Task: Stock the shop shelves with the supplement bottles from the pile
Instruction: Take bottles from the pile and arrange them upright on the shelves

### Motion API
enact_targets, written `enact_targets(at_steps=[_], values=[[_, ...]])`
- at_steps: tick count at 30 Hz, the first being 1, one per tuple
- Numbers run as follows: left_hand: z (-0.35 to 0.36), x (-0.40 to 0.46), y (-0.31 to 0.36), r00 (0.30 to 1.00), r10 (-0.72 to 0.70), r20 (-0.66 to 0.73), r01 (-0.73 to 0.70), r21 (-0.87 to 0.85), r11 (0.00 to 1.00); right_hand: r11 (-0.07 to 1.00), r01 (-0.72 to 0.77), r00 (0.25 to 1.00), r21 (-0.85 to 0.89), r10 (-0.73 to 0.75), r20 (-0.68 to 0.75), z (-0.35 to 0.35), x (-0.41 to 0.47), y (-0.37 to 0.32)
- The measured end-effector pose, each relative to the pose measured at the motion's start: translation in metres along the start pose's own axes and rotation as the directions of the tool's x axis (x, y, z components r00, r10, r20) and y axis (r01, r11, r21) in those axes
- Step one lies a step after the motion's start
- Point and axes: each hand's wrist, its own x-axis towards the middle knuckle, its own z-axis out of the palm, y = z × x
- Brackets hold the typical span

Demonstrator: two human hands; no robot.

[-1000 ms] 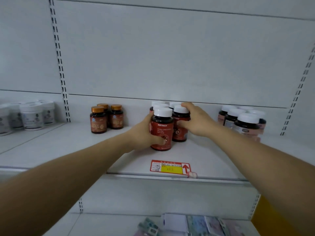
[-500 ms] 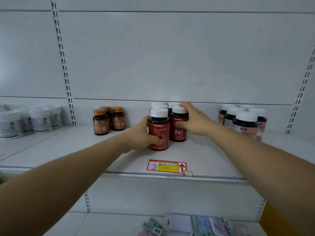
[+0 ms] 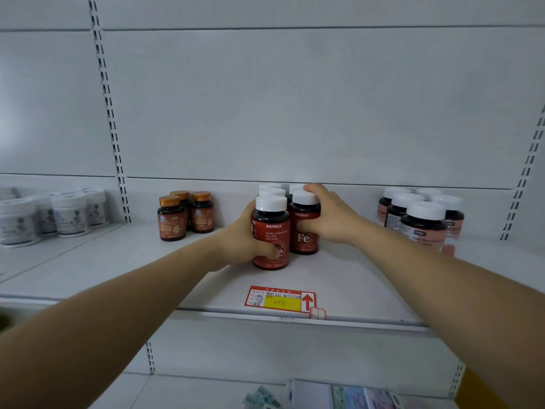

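My left hand (image 3: 247,240) clasped the front red bottle (image 3: 271,231) on the shelf (image 3: 118,261); my right hand (image 3: 330,216) held its neighbour (image 3: 305,228). Judged rigid, light, smooth-walled: grip mid-body.

From my remote feed: red-labelled bottles (image 3: 271,240) with white caps and white lettering stand on a white shelf (image 3: 88,267). I see dark brown bottles (image 3: 185,215) capped in orange-gold, white jars (image 3: 69,214) with faint grey print, and dark bottles (image 3: 421,222) with pink labels and white caps. The price tag (image 3: 280,301) is red with a yellow panel and a red arrow.
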Motion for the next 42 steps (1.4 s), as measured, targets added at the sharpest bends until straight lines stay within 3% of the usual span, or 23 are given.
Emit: enact_targets(at_steps=[28,34,42], values=[[-0.006,0.000,-0.003,1.000,-0.030,-0.008,0.030,0.001,1.000,1.000,-0.003,1.000,-0.017,0.003,-0.022,0.003,-0.006,-0.006],[-0.007,-0.001,-0.006,0.996,-0.064,-0.054,0.064,0.008,0.998,0.998,0.000,1.000,-0.056,0.000,0.010,0.001,-0.008,-0.005],[-0.011,-0.002,-0.002,0.996,-0.090,-0.016,0.091,0.068,0.994,0.986,0.018,0.998,-0.166,-0.008,0.059,-0.005,-0.011,-0.012]])
